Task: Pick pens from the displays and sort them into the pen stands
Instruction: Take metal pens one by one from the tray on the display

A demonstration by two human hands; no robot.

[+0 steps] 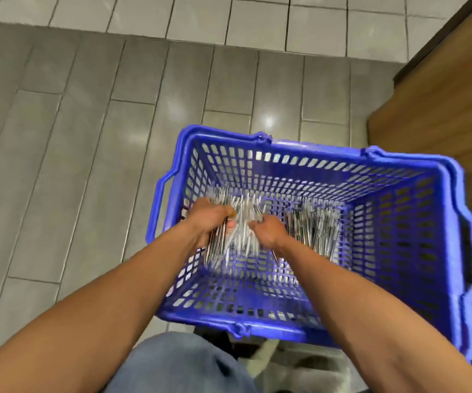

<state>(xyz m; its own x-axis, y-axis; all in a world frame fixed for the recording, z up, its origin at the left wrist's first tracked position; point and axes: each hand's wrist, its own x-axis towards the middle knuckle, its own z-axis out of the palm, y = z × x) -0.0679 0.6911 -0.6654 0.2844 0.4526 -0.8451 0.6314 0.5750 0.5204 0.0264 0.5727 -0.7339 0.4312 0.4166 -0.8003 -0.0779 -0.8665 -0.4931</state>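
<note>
Grey rectangular floor tiles (pixel 87 137) in long planks, glossy, light glare spots; a paler band of square tiles (pixel 257 21) runs across the top. Blue perforated plastic shopping basket (pixel 442 251) stands on the grey tiles, tilted in view, handles folded down at the rim. Brown wooden counter base (pixel 442 95) meets the floor at right, just beside the basket.

Both bare forearms reached forward and down, converging from the near corners of the view. The left hand (pixel 210 219) was curled, knuckles up, thumb tucked under, clutching a blurred bundle of pens (pixel 220 245). The right hand (pixel 269 231) sat just beside it, fingers bent toward the same bundle; its grip was too blurred to tell.
</note>
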